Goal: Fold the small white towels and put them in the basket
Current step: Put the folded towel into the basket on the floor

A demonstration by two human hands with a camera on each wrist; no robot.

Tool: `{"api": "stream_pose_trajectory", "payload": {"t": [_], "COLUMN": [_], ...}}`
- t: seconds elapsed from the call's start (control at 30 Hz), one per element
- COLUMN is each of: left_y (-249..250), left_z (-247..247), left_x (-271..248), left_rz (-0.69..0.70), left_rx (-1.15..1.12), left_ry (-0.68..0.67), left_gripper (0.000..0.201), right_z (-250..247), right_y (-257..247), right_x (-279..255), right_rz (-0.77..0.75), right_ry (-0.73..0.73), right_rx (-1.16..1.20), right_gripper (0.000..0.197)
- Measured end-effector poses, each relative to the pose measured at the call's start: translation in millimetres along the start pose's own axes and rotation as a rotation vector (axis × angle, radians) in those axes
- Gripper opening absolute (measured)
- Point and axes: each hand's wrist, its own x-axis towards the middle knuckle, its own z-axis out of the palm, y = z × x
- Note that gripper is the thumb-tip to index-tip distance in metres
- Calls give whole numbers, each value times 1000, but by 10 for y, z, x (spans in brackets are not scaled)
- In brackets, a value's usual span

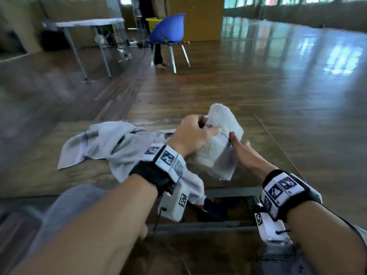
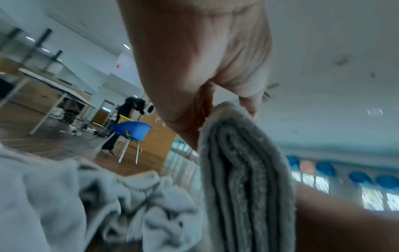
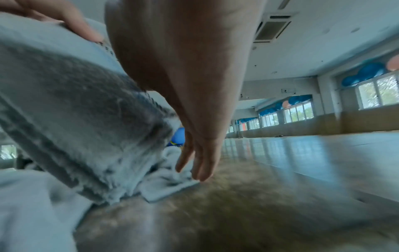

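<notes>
A folded white towel (image 1: pixel 223 121) is held up on edge above the wooden table (image 1: pixel 39 175). My left hand (image 1: pixel 190 133) pinches its top fold, fingers curled over the layered edge (image 2: pixel 244 170). My right hand (image 1: pixel 244 153) lies along the towel's right side, thumb against it. In the right wrist view its fingers (image 3: pixel 200 170) hang straight beside the folded towel (image 3: pixel 75 119) without gripping it. A rumpled heap of unfolded towels (image 1: pixel 111 143) lies on the table to the left, under my left wrist. No basket is in view.
The table's far edge (image 1: pixel 139 122) and right edge (image 1: pixel 278 141) are close to the towel. Beyond lies open wooden floor with a blue chair (image 1: pixel 168 30), a person's legs behind it, and a folding table (image 1: pixel 89 22) at the back left.
</notes>
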Motion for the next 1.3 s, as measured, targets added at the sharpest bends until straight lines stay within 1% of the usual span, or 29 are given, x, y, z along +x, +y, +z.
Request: {"api": "stream_pose_trajectory", "payload": {"t": [0.03, 0.07, 0.1, 0.17, 0.2, 0.23, 0.3, 0.33, 0.4, 0.5, 0.6, 0.67, 0.73, 0.77, 0.8, 0.83, 0.87, 0.9, 0.93, 0.97, 1.0, 1.03, 1.07, 1.1, 1.17, 1.23, 1.3], "left_y": [81, 147, 204, 248, 227, 186, 28, -87, -345, -796, -1379, -1835, -2318, -2555, -2806, -3035, -3263, -3466, -3671, -3828, -3973, -4101, -4227, -4326, -4479, -4651, -4786], "left_z": [-249, -497, -745, -1209, -1431, -1642, -2032, -2212, -2532, -2921, -3175, -3256, -3258, -3230, -3171, -3087, -2978, -2835, -2687, -2537, -2394, -2266, -2155, -2062, -1948, -1867, -1828], "left_x": [-82, -183, -297, -545, -688, -830, -1132, -1304, -1653, -2189, -2729, -3067, -3372, -3520, -3665, -3804, -3928, -4032, -4118, -4178, -4205, -4218, -4214, -4204, -4158, -4117, -4101], "left_rz": [-1, 1, 1, -7, -13, -25, -75, -105, -167, -243, -316, -392, -516, -604, -693, -774, -834, -884, -944, -1024, -1101, -1158, -1195, -1228, -1307, -1408, -1479], "left_rx": [-19, -27, -36, -102, -152, -195, -229, -236, -263, -314, -398, -437, -434, -397, -351, -301, -254, -211, -173, -156, -174, -235, -302, -357, -388, -331, -259], "left_ry": [23, 56, 99, 194, 243, 292, 401, 454, 534, 663, 802, 876, 954, 1000, 1046, 1065, 1036, 977, 903, 819, 735, 662, 610, 591, 576, 570, 554], "left_gripper": [36, 37, 39, 39, 35, 33, 37, 39, 33, 27, 21, 13, 10, 16, 26, 37, 44, 44, 38, 28, 19, 18, 25, 28, 21, 34, 37], "right_z": [71, 151, 248, 481, 616, 752, 1058, 1240, 1646, 2361, 3201, 3790, 4374, 4643, 4890, 5115, 5317, 5488, 5623, 5740, 5826, 5895, 5948, 5983, 6009, 6022, 6054], "right_y": [-173, -347, -515, -866, -1041, -1215, -1553, -1707, -1955, -2212, -2268, -2170, -1940, -1777, -1588, -1377, -1154, -925, -701, -464, -238, -21, 190, 393, 725, 975, 1129], "right_x": [-61, -132, -198, -299, -342, -398, -547, -627, -769, -1003, -1195, -1302, -1394, -1427, -1449, -1463, -1468, -1463, -1443, -1403, -1360, -1310, -1258, -1217, -1174, -1185, -1177], "right_rz": [-39, -82, -130, -240, -301, -354, -415, -436, -486, -583, -656, -719, -733, -701, -660, -611, -562, -498, -432, -364, -303, -251, -218, -192, -151, -70, 14], "right_ry": [-30, -60, -89, -162, -197, -220, -284, -342, -452, -551, -626, -647, -715, -766, -825, -875, -912, -937, -956, -972, -993, -1017, -1030, -1030, -1024, -1045, -1091], "right_rx": [33, 43, 67, 171, 197, 196, 182, 161, 88, -42, -169, -292, -430, -497, -557, -623, -685, -743, -789, -828, -861, -895, -912, -920, -903, -842, -799], "right_gripper": [108, 108, 98, 61, 49, 47, 60, 62, 64, 75, 70, 66, 66, 71, 75, 74, 71, 68, 66, 61, 50, 36, 26, 22, 18, 23, 31]}}
